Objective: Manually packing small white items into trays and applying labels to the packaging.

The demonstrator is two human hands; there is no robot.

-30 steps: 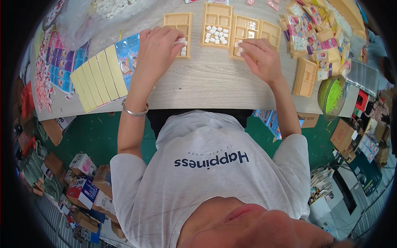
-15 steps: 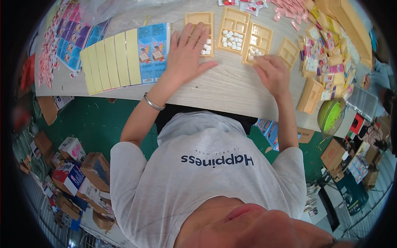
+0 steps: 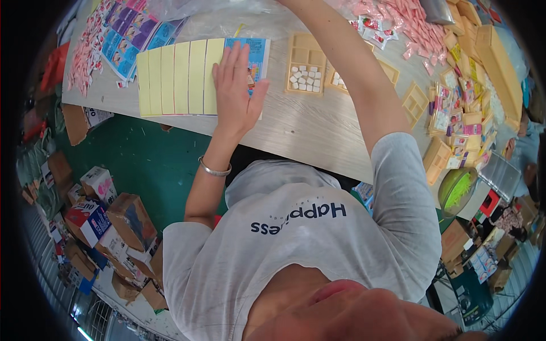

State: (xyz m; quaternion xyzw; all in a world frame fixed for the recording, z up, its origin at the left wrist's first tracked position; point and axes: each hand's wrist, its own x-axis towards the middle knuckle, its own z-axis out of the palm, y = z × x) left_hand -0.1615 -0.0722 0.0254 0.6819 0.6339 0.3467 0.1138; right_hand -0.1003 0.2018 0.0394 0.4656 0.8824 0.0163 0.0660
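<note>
1. Nearest the body, the left hand [image 3: 238,91] lies flat on the wooden table [image 3: 307,128], palm down, fingers straight and slightly spread, gripping nothing.
2. Under its fingers sits the row of pale yellow cards [image 3: 173,77], laid side by side like a fan. Each card's long axis runs away from the person, while the row itself stretches out to the left of the hand.
3. The fingertips also touch the blue printed card [image 3: 256,54] at the row's right end, so this hand is the nearer one to the cards.
4. Just right of the hand stands a tan tray [image 3: 306,71] with small white pieces in its compartments.
5. Farthest out, the right forearm [image 3: 341,62] reaches over the tray toward the table's far edge; its hand is out of frame, so I cannot tell how those fingers stand.
</note>
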